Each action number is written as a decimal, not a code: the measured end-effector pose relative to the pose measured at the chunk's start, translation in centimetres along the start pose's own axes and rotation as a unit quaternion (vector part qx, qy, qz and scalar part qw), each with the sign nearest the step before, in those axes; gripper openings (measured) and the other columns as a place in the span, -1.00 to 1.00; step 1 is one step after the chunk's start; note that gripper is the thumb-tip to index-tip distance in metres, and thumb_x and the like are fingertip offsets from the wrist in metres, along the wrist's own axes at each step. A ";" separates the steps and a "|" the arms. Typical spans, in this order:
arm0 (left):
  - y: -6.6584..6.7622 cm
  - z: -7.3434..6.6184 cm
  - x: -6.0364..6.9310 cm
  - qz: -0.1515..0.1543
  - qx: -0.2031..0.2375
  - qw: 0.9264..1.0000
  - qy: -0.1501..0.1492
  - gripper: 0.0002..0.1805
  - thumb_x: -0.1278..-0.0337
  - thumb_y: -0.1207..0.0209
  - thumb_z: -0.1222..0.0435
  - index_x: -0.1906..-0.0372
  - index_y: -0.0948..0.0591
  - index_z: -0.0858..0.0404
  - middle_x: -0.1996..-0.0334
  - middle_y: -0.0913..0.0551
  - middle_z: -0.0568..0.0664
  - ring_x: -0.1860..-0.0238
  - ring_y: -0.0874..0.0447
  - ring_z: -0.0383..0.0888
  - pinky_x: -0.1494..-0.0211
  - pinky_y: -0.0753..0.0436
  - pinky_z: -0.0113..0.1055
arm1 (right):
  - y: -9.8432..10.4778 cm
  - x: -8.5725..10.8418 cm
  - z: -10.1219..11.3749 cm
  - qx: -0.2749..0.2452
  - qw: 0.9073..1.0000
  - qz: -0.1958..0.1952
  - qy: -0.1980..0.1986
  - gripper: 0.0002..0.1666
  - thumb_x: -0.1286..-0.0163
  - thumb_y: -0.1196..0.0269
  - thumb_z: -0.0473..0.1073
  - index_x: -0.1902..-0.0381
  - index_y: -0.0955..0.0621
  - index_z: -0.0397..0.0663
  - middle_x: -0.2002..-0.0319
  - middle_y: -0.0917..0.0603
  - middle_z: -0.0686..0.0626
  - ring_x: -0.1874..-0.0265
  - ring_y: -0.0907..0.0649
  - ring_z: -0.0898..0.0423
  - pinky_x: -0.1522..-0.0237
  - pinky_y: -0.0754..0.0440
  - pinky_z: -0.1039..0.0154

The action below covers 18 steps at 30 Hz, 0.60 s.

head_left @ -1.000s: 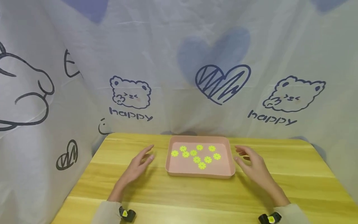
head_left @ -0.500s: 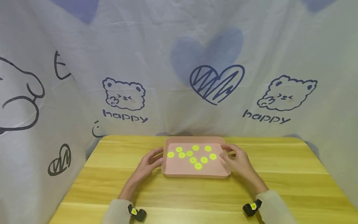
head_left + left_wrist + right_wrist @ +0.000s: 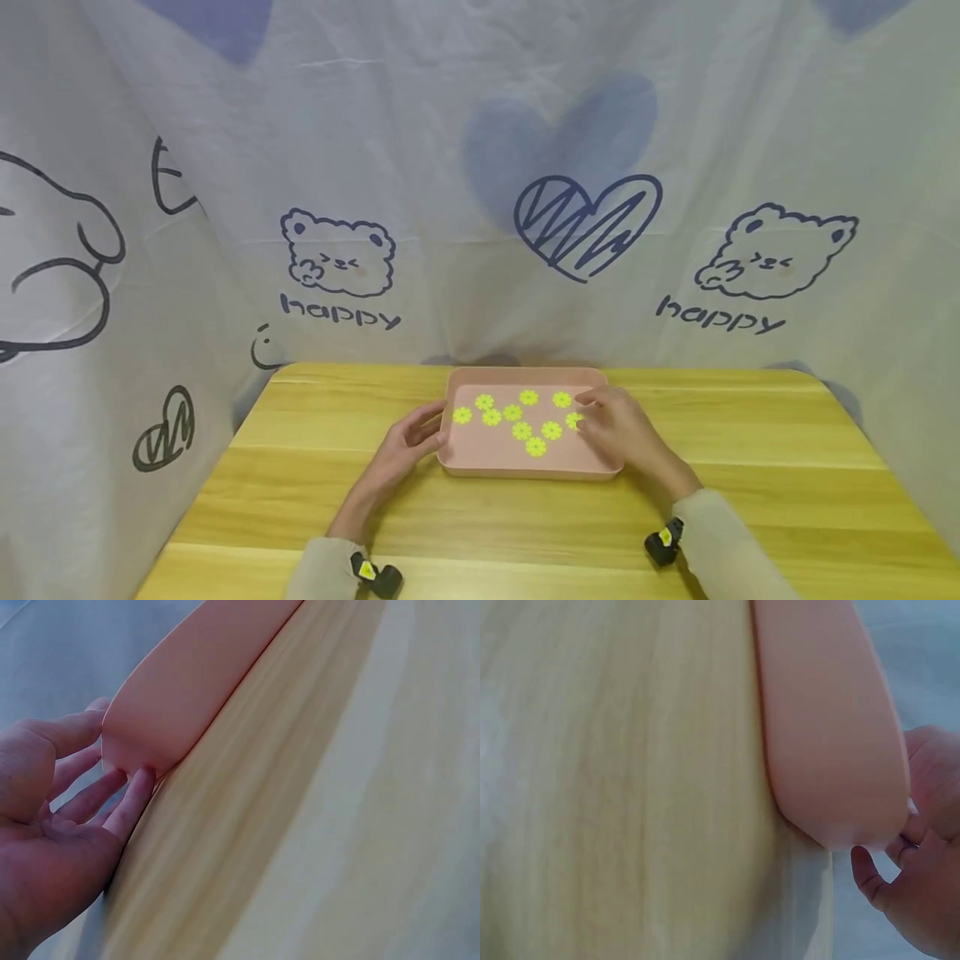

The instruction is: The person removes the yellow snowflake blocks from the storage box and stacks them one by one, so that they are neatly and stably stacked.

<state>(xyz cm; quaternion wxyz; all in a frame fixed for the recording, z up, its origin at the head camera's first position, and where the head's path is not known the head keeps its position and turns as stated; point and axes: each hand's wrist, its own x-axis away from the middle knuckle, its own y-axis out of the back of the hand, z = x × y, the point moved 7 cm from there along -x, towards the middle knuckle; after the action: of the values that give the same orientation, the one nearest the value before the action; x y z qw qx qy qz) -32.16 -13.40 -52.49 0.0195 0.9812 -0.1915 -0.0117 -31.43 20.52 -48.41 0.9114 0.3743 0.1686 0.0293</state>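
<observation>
A pink rectangular tray (image 3: 495, 473) rests on the wooden table, with several yellow-green flower-shaped pieces (image 3: 536, 447) lying flat inside. At its left end, my left hand (image 3: 408, 442) touches the wall; in the left wrist view, the loosely bent fingers (image 3: 139, 799) meet the outer corner and the thumb lies at the rim. My right hand (image 3: 626, 429) reaches over the right rim, thumb and index finger bent and apart above the tray floor. Under them, a flower piece (image 3: 573, 421) at the right is partly covered. In the right wrist view, the tray wall (image 3: 832, 735) hides most fingertips.
Wooden table (image 3: 510, 533) extends in front of the tray and to both sides. Behind it hangs a pale curtain (image 3: 465, 317) printed with hearts and bears, close to the tray's far edge. A second curtain side hangs at the left. Both wrists carry black cameras (image 3: 663, 546).
Both hands have moved inward to the tray. The left hand has come to touch its left end; the right hand has gone over the right rim, above the flower pieces.
</observation>
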 end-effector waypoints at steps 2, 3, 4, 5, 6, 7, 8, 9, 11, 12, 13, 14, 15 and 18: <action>0.0 0.1 0.0 -0.002 0.002 1.000 -0.002 -0.36 -0.44 -0.21 0.39 -0.52 -0.30 0.35 -0.52 -0.28 0.24 -0.51 -0.25 0.21 -0.48 -0.38 -0.05 | -0.4 -0.1 0.1 0.023 1.000 0.011 0.004 -0.62 -0.26 -0.43 -0.34 -0.06 -0.69 -0.25 0.00 -0.70 -0.15 0.00 -0.59 -0.11 -0.11 -0.61 -0.12; 0.0 0.2 0.0 -0.003 0.003 1.000 -0.001 -0.36 -0.44 -0.22 0.39 -0.52 -0.31 0.35 -0.52 -0.29 0.23 -0.51 -0.26 0.20 -0.48 -0.39 -0.07 | -0.6 -0.1 0.1 0.037 0.999 0.018 0.006 -0.60 -0.26 -0.44 -0.34 -0.07 -0.69 -0.24 0.02 -0.69 -0.14 0.02 -0.58 -0.09 -0.09 -0.61 -0.09; 0.0 0.3 0.0 -0.004 0.004 1.000 -0.002 -0.36 -0.43 -0.22 0.39 -0.52 -0.31 0.35 -0.52 -0.30 0.23 -0.51 -0.26 0.21 -0.47 -0.40 -0.08 | -0.7 -0.1 0.1 0.048 0.999 0.023 0.007 -0.59 -0.25 -0.45 -0.33 -0.07 -0.69 -0.24 0.04 -0.69 -0.13 0.04 -0.57 -0.07 -0.06 -0.61 -0.07; 0.0 0.4 0.0 -0.005 0.004 1.000 -0.001 -0.36 -0.43 -0.23 0.39 -0.52 -0.32 0.34 -0.52 -0.31 0.22 -0.51 -0.26 0.20 -0.47 -0.41 -0.10 | -0.9 -0.2 0.2 0.063 0.998 0.029 0.010 -0.58 -0.25 -0.45 -0.32 -0.07 -0.69 -0.24 0.06 -0.68 -0.12 0.07 -0.56 -0.05 -0.03 -0.62 -0.05; 0.0 0.5 0.0 -0.005 0.002 1.000 -0.001 -0.36 -0.43 -0.23 0.39 -0.52 -0.32 0.35 -0.51 -0.31 0.22 -0.51 -0.27 0.21 -0.46 -0.42 -0.10 | -1.0 -0.1 0.3 0.075 0.996 0.033 0.014 -0.59 -0.25 -0.45 -0.32 -0.07 -0.69 -0.25 0.07 -0.68 -0.11 0.08 -0.56 -0.04 -0.03 -0.62 -0.04; 0.1 0.6 0.0 -0.006 0.001 1.000 0.000 -0.36 -0.42 -0.23 0.39 -0.51 -0.33 0.34 -0.51 -0.32 0.22 -0.50 -0.27 0.20 -0.45 -0.43 -0.12 | -1.2 -0.1 0.4 0.089 0.995 0.037 0.020 -0.59 -0.24 -0.46 -0.32 -0.07 -0.69 -0.25 0.09 -0.67 -0.10 0.10 -0.55 -0.03 -0.01 -0.62 -0.03; 0.1 0.6 0.0 -0.007 0.001 1.000 -0.001 -0.36 -0.42 -0.23 0.40 -0.51 -0.33 0.35 -0.51 -0.32 0.22 -0.50 -0.27 0.21 -0.44 -0.44 -0.12 | -1.3 -0.1 0.5 0.101 0.994 0.040 0.025 -0.60 -0.24 -0.46 -0.32 -0.06 -0.70 -0.25 0.10 -0.66 -0.09 0.12 -0.54 -0.02 0.01 -0.62 -0.03; 0.1 0.6 0.0 -0.007 -0.001 1.000 -0.002 -0.36 -0.42 -0.23 0.40 -0.51 -0.32 0.35 -0.50 -0.32 0.23 -0.50 -0.28 0.22 -0.44 -0.45 -0.12 | -1.3 -0.1 0.6 0.113 0.992 0.042 0.033 -0.61 -0.25 -0.45 -0.32 -0.05 -0.70 -0.26 0.11 -0.66 -0.09 0.13 -0.54 -0.02 0.02 -0.62 -0.03; 0.1 0.5 0.1 -0.009 -0.002 1.000 -0.002 -0.37 -0.42 -0.23 0.40 -0.51 -0.33 0.35 -0.50 -0.33 0.23 -0.49 -0.28 0.22 -0.43 -0.46 -0.12 | -1.4 -0.1 0.8 0.130 0.989 0.043 0.048 -0.64 -0.26 -0.45 -0.33 -0.03 -0.71 -0.26 0.11 -0.65 -0.09 0.13 -0.54 -0.03 0.02 -0.62 -0.03; 0.1 0.5 0.1 -0.009 -0.001 1.000 -0.002 -0.37 -0.42 -0.22 0.41 -0.51 -0.33 0.35 -0.50 -0.33 0.23 -0.49 -0.29 0.22 -0.43 -0.46 -0.11 | -1.5 -0.1 0.9 0.135 0.988 0.043 0.052 -0.65 -0.26 -0.44 -0.34 -0.02 -0.71 -0.26 0.11 -0.65 -0.09 0.14 -0.54 -0.02 0.02 -0.62 -0.03; 0.1 0.4 0.1 -0.011 0.002 1.000 0.000 -0.37 -0.42 -0.23 0.40 -0.51 -0.34 0.34 -0.49 -0.34 0.21 -0.49 -0.29 0.20 -0.44 -0.46 -0.11 | -1.5 -0.2 0.9 0.141 0.987 0.043 0.058 -0.66 -0.27 -0.44 -0.34 -0.01 -0.71 -0.26 0.11 -0.64 -0.09 0.14 -0.54 -0.03 0.02 -0.62 -0.03; 0.1 0.3 0.1 -0.010 0.004 1.000 0.000 -0.37 -0.42 -0.23 0.41 -0.51 -0.34 0.34 -0.49 -0.35 0.21 -0.49 -0.29 0.20 -0.44 -0.45 -0.10 | -1.5 -0.2 1.0 0.144 0.987 0.044 0.062 -0.68 -0.28 -0.43 -0.34 0.00 -0.72 -0.25 0.11 -0.63 -0.08 0.13 -0.54 -0.02 0.02 -0.63 -0.02; 0.1 0.3 0.1 -0.010 0.005 1.000 0.002 -0.37 -0.42 -0.23 0.40 -0.51 -0.35 0.33 -0.49 -0.35 0.20 -0.50 -0.29 0.19 -0.45 -0.45 -0.10 | -1.5 -0.3 1.0 0.147 0.986 0.044 0.063 -0.69 -0.29 -0.43 -0.34 0.00 -0.72 -0.25 0.12 -0.63 -0.08 0.13 -0.54 -0.02 0.02 -0.63 -0.02; 0.2 0.2 0.1 -0.013 0.010 1.000 0.008 -0.37 -0.41 -0.25 0.38 -0.51 -0.36 0.30 -0.49 -0.37 0.16 -0.49 -0.30 0.15 -0.46 -0.43 -0.09 | -1.6 -0.5 1.0 0.152 0.985 0.054 0.064 -0.71 -0.31 -0.42 -0.34 0.01 -0.72 -0.26 0.13 -0.61 -0.08 0.13 -0.53 -0.01 0.01 -0.62 -0.01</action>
<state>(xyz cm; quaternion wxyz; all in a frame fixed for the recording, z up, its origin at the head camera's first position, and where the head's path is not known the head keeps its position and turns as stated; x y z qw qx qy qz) -32.12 -13.64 -52.66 0.0114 0.9838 -0.1787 -0.0022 -31.69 18.59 -48.66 0.8282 0.5143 0.2092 0.0761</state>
